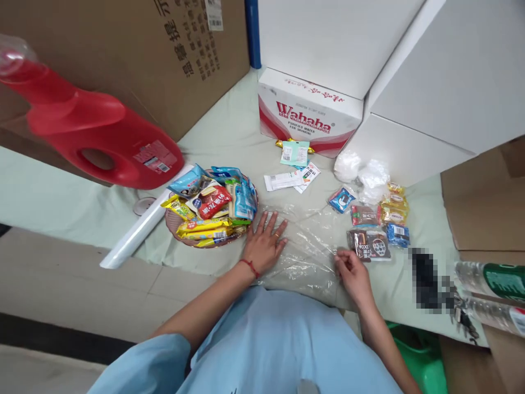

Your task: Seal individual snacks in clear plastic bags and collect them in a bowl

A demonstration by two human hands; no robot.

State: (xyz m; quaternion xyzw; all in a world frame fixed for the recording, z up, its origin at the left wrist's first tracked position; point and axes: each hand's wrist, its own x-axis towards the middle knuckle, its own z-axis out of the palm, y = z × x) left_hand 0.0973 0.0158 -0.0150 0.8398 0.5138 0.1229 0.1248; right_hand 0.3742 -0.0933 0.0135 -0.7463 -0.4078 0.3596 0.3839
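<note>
A clear, wrinkled plastic film [305, 246] lies spread on the cloth in front of me; whether it is a bag or a single sheet I cannot tell. My left hand [266, 243] rests flat on its left part, fingers spread, a red cord at the wrist. At the film's right edge, the fingers of my right hand [353, 276] are pinched together on the plastic. Just left of my left hand stands a woven basket [174, 227] heaped with packaged snacks [211, 200]. Close beyond my right hand lies a brown cocoa snack packet [369, 244].
A white roll [143, 221] lies by a large red jug [102, 126]. Behind are a Wahaha carton [307, 112] and small packets [295, 153]. More snacks [365, 215] and crumpled white plastic [371, 178] lie to the right, with bottles [500, 279] and keys [465, 323] near the edge.
</note>
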